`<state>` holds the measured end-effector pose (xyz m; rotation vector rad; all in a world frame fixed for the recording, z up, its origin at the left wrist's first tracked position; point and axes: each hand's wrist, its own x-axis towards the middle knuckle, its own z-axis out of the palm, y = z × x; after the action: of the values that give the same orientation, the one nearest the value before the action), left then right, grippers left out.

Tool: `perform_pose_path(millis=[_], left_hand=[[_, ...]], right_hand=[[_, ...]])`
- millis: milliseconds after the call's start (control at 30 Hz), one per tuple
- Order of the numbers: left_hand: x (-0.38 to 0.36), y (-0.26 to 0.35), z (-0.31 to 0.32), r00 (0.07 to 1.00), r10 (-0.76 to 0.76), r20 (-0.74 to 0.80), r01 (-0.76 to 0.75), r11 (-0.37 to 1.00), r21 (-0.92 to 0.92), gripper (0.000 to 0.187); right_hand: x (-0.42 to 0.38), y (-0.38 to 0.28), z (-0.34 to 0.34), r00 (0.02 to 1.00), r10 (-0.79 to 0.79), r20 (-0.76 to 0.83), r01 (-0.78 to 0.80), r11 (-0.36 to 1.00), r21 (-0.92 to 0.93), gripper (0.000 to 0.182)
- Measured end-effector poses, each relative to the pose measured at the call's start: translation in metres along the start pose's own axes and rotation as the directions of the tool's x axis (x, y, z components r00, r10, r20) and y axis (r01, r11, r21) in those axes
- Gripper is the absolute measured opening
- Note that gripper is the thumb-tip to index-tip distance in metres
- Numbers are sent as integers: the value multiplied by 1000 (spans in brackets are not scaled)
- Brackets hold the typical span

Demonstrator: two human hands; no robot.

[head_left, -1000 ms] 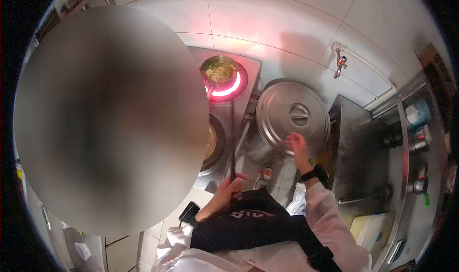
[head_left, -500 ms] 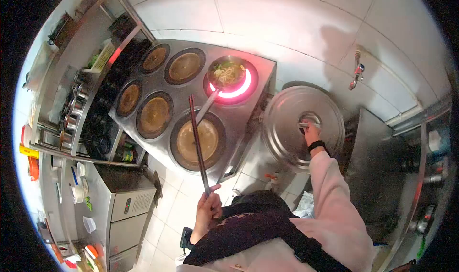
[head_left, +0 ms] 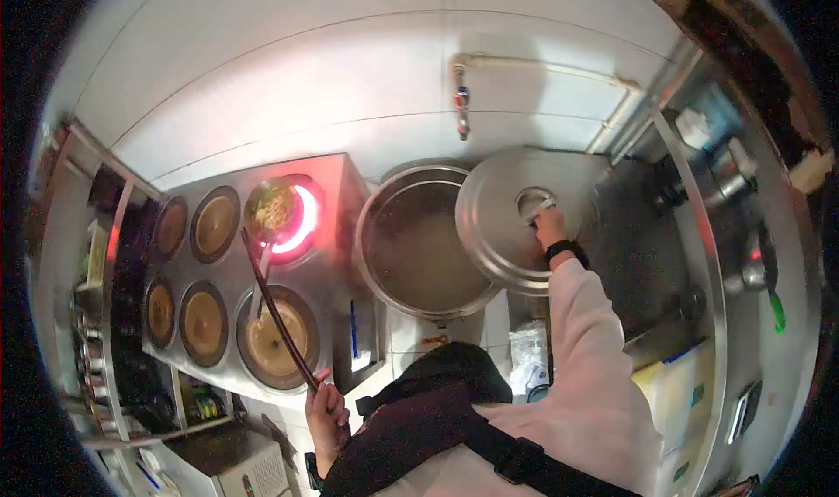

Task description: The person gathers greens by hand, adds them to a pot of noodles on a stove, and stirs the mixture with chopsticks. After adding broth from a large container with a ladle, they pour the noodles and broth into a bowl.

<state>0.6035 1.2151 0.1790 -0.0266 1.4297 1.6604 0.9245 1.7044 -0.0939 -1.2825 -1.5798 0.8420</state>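
- White wall tiles [head_left: 288,69] are seen behind a steel cooker [head_left: 262,261] with six round burner wells; at its left a rack of shelves [head_left: 105,322] is crowded with small things too dim to name.
- A bowl of noodles [head_left: 275,208] is set on the glowing red burner [head_left: 301,222]; it could boil over or scorch if left on that heat.
- Long chopsticks [head_left: 275,313] are gripped in the left hand [head_left: 325,414], whose fingers are closed around their lower end; the tips are pointed toward the hot ring and could be singed, or the bowl could be knocked if they are swung.
- A big stockpot [head_left: 419,243] is seen uncovered beside the cooker, with liquid inside; steam could scald the forearm held over it.
- The lid [head_left: 511,222] is held tilted over the pot's right rim, its handle clamped in the right hand [head_left: 549,228]; hot drips could run toward the sleeve [head_left: 594,348], or the lid could slip and strike the rim.
- A steel tabletop [head_left: 673,261] at right is crowded with bottles, so little room is left for setting anything down.
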Motion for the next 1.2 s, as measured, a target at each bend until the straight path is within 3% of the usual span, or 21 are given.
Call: perform_pose_path(millis=[33,67,133,200,267,333,400,433,467,533,600,633,667,700,733,767,800,833,967,1033,1200], left_hand=[[3,0,4,1000,-13,-2,13,999,31,24],[5,0,7,1000,-31,-2,31,997,66,24],[11,-1,17,999,-48,-15,49,994,100,24],[18,-8,19,999,-25,33,21,992,123,23],[27,-16,16,992,-49,116,34,991,129,23],[36,-18,16,977,-122,172,95,983,158,23],[34,-19,19,987,-138,78,119,970,214,22],[42,-22,4,945,-108,308,53,982,182,20],[44,-24,8,940,-100,325,48,985,165,20],[41,-23,15,928,-201,314,183,979,87,20],[28,-17,29,931,-204,302,198,979,50,21],[32,-22,24,930,-203,306,169,977,133,21],[36,-24,17,933,-198,300,136,967,214,22],[44,-19,8,852,-297,431,263,955,138,22],[40,-23,4,894,-308,325,285,951,115,23],[26,-7,-14,899,-316,304,332,943,-2,24],[38,-32,-15,935,-147,324,16,927,375,25],[28,-25,-11,903,-217,371,146,967,210,25],[14,-13,-22,896,-207,392,160,976,149,22],[12,-13,-40,901,-202,384,183,979,85,22],[19,-9,-73,917,-216,334,156,967,199,25]], right_hand=[[-2,-15,-19,962,257,-88,-221,929,296,17],[-7,-26,-37,912,370,-176,-270,866,421,16],[-29,-40,-71,855,377,-355,-219,885,411,15],[-71,-37,-114,870,23,-492,-2,999,43,18],[-137,-31,-150,792,-1,-610,-109,984,-143,25],[-207,-53,-173,778,-98,-620,-443,614,-653,32],[-263,-72,-184,735,33,-677,-606,480,-634,54],[-290,-57,-187,731,3,-682,-632,379,-676,58],[-308,-34,-192,728,-34,-684,-651,278,-707,62],[-322,-25,-200,591,200,-781,-793,322,-517,65],[-330,0,-211,572,328,-752,-811,367,-456,60],[-354,94,-230,552,226,-803,-713,626,-314,32],[-343,75,-228,543,290,-788,-668,718,-196,22],[-335,40,-225,548,363,-754,-614,786,-67,16],[-338,0,-220,752,288,-593,-466,869,-168,21],[-333,-54,-181,810,249,-530,-328,943,-59,27],[-348,-36,-191,679,374,-632,-303,927,223,16],[-342,-145,-160,699,503,-509,-358,861,360,6],[-354,-228,-118,820,526,-225,-449,836,317,12],[-347,-239,-106,781,593,197,-621,704,345,53],[-285,-247,-19,725,493,480,-601,794,92,59]])
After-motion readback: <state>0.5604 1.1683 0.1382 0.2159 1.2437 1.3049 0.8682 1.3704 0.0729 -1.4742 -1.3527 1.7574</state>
